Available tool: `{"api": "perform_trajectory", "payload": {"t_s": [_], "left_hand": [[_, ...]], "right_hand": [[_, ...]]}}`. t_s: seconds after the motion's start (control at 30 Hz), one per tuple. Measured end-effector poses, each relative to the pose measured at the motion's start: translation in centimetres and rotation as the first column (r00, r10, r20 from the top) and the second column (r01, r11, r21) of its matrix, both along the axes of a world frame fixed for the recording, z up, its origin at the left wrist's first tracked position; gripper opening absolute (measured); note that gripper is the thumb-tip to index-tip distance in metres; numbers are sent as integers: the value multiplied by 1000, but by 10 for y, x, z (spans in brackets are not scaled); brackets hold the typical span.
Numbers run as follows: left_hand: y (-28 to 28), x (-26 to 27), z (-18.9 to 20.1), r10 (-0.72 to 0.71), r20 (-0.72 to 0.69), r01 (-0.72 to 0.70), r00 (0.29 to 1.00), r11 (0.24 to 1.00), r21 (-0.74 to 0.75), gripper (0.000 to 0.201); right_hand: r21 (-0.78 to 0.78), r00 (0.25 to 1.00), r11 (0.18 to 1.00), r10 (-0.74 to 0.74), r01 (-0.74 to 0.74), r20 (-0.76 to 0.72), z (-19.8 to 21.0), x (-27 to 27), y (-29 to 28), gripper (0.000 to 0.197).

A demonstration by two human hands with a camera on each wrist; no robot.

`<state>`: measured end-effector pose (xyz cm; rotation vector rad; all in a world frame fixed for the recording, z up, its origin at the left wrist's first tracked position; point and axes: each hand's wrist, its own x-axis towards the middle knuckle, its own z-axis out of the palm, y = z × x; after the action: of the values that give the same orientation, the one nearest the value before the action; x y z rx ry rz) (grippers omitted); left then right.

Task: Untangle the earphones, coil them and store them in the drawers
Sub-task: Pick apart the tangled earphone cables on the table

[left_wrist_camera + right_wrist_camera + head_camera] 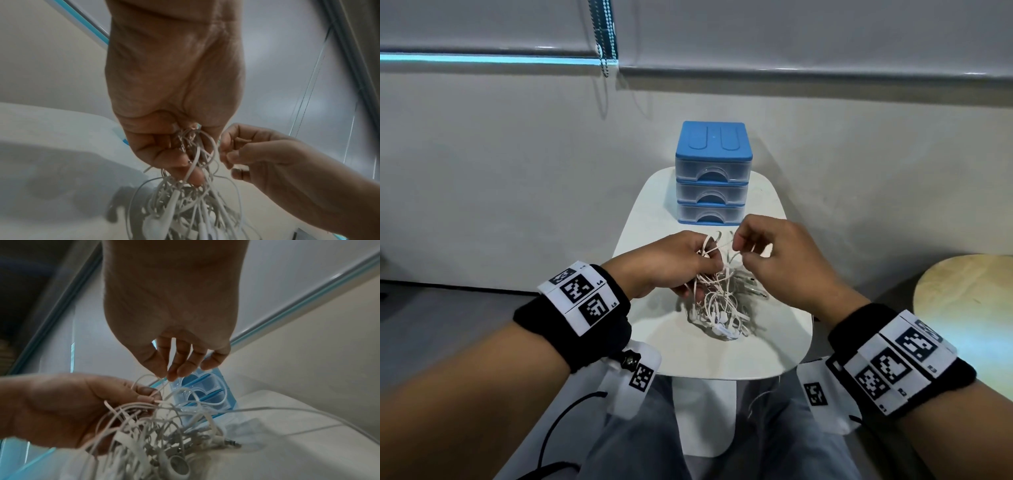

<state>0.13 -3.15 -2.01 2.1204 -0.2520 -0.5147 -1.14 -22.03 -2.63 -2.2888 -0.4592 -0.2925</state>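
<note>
A tangle of white earphones (717, 305) hangs from my left hand (681, 263) down onto the small white table (774, 346). The left fingers curl round a bunch of cords (193, 151) at the top of the tangle. My right hand (763, 250) sits just right of it and pinches a single cord (162, 382) between thumb and fingertips. Earbuds (177, 466) and a jack plug lie at the bottom of the heap. Behind the hands stands a blue three-drawer unit (713, 173), with all its clear drawers pushed in.
The table stands against a pale wall. A round wooden stool (969, 301) is at the right. A bead chain (604, 37) hangs from the blind at the back. My legs are under the table's near edge.
</note>
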Motion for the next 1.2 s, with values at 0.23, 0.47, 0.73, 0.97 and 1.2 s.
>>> {"api": "perform_trajectory", "payload": {"t_s": [0.23, 0.47, 0.73, 0.97, 1.2], "left_hand": [[-4, 0, -3, 32, 1, -32, 999, 999, -11, 11], [3, -1, 0, 4, 44, -5, 999, 1000, 20, 10], [7, 0, 1, -19, 91, 15, 996, 999, 48, 11], [6, 3, 3, -28, 119, 25, 992, 999, 26, 8], [4, 5, 4, -13, 161, 12, 987, 1000, 10, 8]], "right_hand": [[-121, 980, 993, -14, -11, -200, -11, -1, 1, 13], [-231, 975, 970, -120, 76, -186, -19, 14, -10, 31], [-272, 955, 962, -84, 4, -283, -17, 17, -21, 31], [-194, 991, 980, 19, -44, -130, -10, 15, -26, 35], [-204, 987, 967, 139, -153, -82, 2, 19, -22, 27]]}}
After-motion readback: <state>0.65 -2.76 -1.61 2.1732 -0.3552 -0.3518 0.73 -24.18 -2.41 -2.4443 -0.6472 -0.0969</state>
